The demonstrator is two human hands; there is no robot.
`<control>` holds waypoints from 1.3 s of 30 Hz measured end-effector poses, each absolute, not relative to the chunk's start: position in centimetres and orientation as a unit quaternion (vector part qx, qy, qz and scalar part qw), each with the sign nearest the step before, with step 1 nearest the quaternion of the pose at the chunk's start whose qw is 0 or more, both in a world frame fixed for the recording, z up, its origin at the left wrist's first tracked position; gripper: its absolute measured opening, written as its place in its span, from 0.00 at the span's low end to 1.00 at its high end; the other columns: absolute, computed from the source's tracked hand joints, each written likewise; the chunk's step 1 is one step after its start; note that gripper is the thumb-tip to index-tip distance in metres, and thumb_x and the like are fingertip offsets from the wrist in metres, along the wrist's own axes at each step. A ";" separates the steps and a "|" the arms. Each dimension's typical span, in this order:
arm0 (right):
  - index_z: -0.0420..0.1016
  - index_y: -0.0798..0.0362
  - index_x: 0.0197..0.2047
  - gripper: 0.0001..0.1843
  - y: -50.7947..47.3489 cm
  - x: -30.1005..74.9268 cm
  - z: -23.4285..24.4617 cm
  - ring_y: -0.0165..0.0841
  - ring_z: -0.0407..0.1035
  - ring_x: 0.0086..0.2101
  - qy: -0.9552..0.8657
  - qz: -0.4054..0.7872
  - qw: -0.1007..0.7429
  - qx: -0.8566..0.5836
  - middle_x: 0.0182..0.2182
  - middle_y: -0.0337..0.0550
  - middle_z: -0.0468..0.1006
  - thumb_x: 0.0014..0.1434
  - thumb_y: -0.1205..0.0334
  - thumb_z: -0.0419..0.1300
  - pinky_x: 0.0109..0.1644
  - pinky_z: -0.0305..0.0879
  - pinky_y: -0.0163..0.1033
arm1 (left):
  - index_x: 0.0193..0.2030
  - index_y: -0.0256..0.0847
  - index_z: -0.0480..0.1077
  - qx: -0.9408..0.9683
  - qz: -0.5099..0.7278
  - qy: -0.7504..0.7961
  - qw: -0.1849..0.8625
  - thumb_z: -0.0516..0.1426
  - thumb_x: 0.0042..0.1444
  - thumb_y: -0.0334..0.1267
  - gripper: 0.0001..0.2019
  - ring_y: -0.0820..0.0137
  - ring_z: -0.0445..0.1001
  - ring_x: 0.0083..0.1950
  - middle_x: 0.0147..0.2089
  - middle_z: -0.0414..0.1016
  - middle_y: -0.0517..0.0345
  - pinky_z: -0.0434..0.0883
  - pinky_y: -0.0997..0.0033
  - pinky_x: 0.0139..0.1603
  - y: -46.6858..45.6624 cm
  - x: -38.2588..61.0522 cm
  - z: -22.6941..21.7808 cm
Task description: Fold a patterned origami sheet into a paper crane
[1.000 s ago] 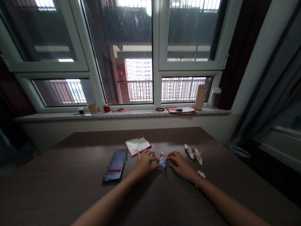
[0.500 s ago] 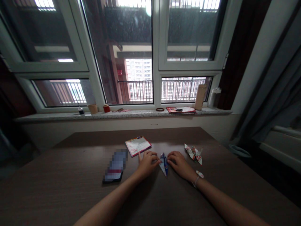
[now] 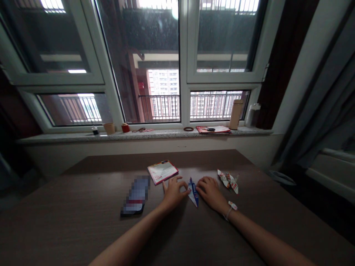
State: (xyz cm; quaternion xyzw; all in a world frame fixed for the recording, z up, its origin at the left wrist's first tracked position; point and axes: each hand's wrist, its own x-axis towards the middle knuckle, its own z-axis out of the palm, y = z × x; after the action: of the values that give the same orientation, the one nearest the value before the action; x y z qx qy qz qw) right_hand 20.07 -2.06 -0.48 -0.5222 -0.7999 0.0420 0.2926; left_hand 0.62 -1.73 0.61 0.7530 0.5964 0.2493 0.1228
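A small folded paper (image 3: 193, 195), blue and white and pointed at both ends, lies on the table between my hands. My left hand (image 3: 174, 192) is at its left edge, with thumb and forefinger curved together on the paper. On the other side my right hand (image 3: 211, 192) has its fingers bunched against the right edge, partly covering it. A bracelet (image 3: 231, 207) circles my right wrist. Beyond that hand, to the right, lies a white, red and green folded paper piece (image 3: 229, 181) with pointed wings.
A stack of printed paper sheets (image 3: 163, 172) lies behind my left hand, and a phone (image 3: 135, 195) lies left of it. The windowsill (image 3: 166, 133) holds a paper cup (image 3: 109, 128), scissors (image 3: 140, 129), a tan bottle (image 3: 236, 114) and red-edged papers (image 3: 219, 129).
The folded paper now looks narrower, its top closed into a single point. My left fingers have lifted slightly and spread from its upper part; my right hand has shifted slightly left.
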 end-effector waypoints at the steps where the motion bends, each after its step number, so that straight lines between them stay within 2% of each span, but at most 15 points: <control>1: 0.76 0.49 0.38 0.09 -2.0 20.0 -0.5 0.39 0.63 0.49 -0.799 0.040 0.290 -0.524 0.42 0.43 0.74 0.64 0.59 0.54 0.58 0.52 0.47 | 0.37 0.52 0.77 0.750 0.249 0.600 0.125 0.62 0.54 0.44 0.05 0.55 0.59 0.65 0.62 0.66 0.57 0.38 0.31 0.65 -1.8 0.6 0.6; 5: 0.74 0.50 0.37 0.09 -2.0 19.7 -0.7 0.40 0.63 0.49 -0.790 0.024 0.281 -0.545 0.42 0.44 0.74 0.64 0.59 0.53 0.59 0.50 0.50 | 0.43 0.54 0.75 0.743 0.245 0.609 0.131 0.61 0.54 0.45 0.09 0.55 0.57 0.66 0.63 0.65 0.56 0.36 0.31 0.65 -1.8 0.6 0.7; 9: 0.73 0.51 0.36 0.10 -2.1 19.1 -0.8 0.40 0.63 0.49 -0.779 -0.009 0.272 -0.564 0.41 0.45 0.74 0.65 0.60 0.52 0.61 0.47 0.53 | 0.47 0.54 0.73 0.743 0.257 0.606 0.119 0.61 0.54 0.43 0.13 0.56 0.59 0.65 0.62 0.66 0.56 0.39 0.32 0.65 -1.8 0.7 0.6; 14: 0.71 0.52 0.37 0.08 -2.6 18.8 -0.6 0.41 0.64 0.49 -0.778 -0.041 0.271 -0.565 0.41 0.46 0.74 0.64 0.60 0.52 0.62 0.47 0.56 | 0.43 0.52 0.73 0.760 0.278 0.581 0.088 0.62 0.54 0.40 0.09 0.58 0.60 0.63 0.60 0.67 0.59 0.41 0.37 0.66 -2.0 0.8 0.8; 20: 0.70 0.50 0.45 0.08 -3.4 19.0 0.2 0.42 0.63 0.51 -0.804 -0.051 0.281 -0.521 0.44 0.45 0.75 0.62 0.64 0.54 0.65 0.41 0.60 | 0.38 0.57 0.79 0.784 0.259 0.560 0.071 0.62 0.55 0.40 0.06 0.57 0.58 0.64 0.61 0.67 0.61 0.38 0.36 0.66 -2.2 0.6 0.9; 30: 0.77 0.46 0.40 0.08 -3.8 19.5 0.6 0.38 0.66 0.49 -0.831 -0.033 0.275 -0.483 0.39 0.39 0.77 0.62 0.64 0.57 0.66 0.31 0.63 | 0.40 0.62 0.79 0.791 0.241 0.558 0.074 0.62 0.56 0.44 0.07 0.55 0.59 0.63 0.60 0.69 0.61 0.37 0.32 0.65 -2.0 0.4 0.4; 39: 0.78 0.47 0.38 0.08 -4.0 19.5 0.7 0.37 0.67 0.46 -0.830 -0.031 0.281 -0.481 0.39 0.41 0.77 0.61 0.64 0.57 0.66 0.31 0.63 | 0.42 0.62 0.79 0.790 0.224 0.565 0.082 0.61 0.56 0.45 0.08 0.53 0.58 0.63 0.60 0.69 0.60 0.35 0.30 0.65 -2.2 0.4 0.5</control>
State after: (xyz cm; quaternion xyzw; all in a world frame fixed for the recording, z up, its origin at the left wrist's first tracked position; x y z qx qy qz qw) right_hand 19.46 -3.96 0.66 -0.4812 -0.8297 -0.0312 0.2811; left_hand 0.44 -2.21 0.50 0.7900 0.5650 0.2236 0.0819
